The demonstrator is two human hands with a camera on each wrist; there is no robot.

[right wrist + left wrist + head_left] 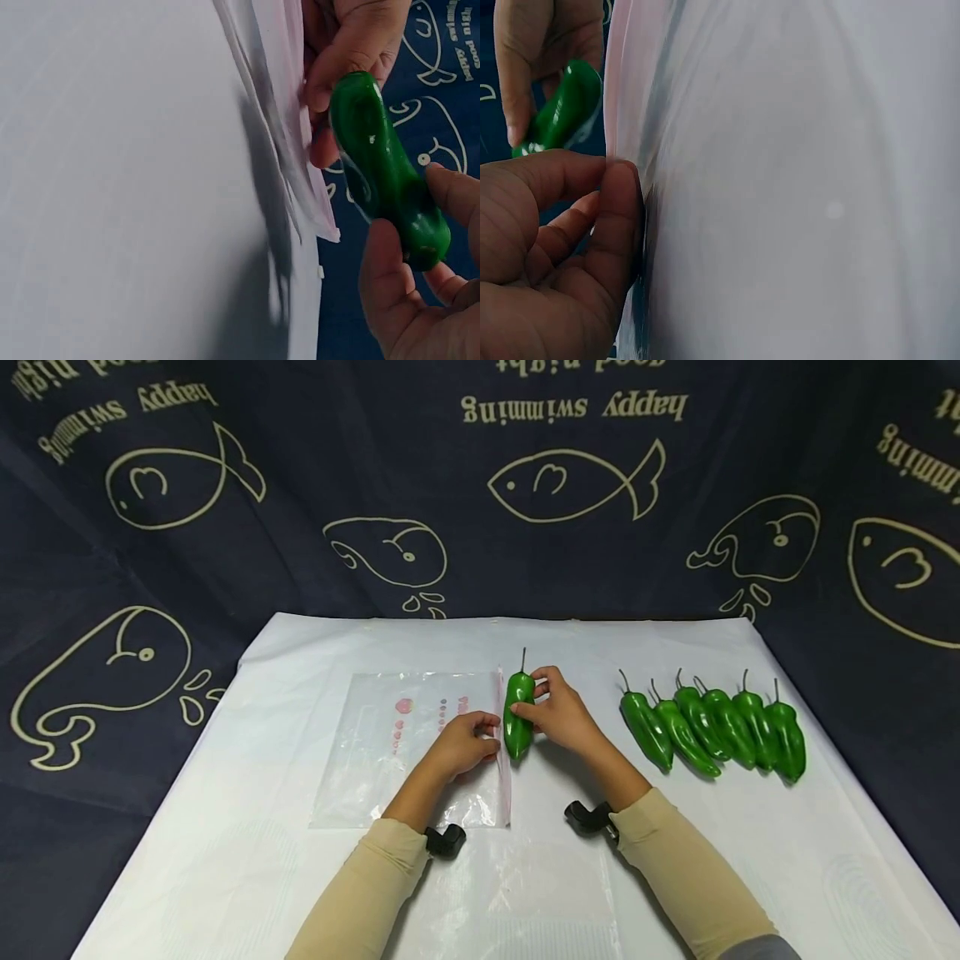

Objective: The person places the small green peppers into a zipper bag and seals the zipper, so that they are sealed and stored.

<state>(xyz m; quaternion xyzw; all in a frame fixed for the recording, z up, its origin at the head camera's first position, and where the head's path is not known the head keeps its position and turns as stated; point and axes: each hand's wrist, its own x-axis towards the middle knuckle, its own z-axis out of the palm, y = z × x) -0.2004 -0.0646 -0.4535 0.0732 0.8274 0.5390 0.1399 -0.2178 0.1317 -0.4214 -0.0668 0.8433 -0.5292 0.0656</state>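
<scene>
A clear zip bag (360, 760) with a pink-edged opening lies flat on the white table, its mouth facing right. My left hand (467, 745) pinches the bag's edge between thumb and fingers, as the left wrist view shows closely. Right beside that edge, my right hand (558, 714) grips a glossy green pepper (518, 718) by its sides, stem pointing to the far side. In the right wrist view the pepper (386, 169) has my thumb on one side and fingers on the other, and it is outside the bag.
Several more green peppers (708, 731) lie in a slanted row on the right of the white table (225, 860). Another clear plastic sheet or bag (555, 902) lies near the front, between the forearms. A dark fish-print cloth (300, 468) hangs behind the table.
</scene>
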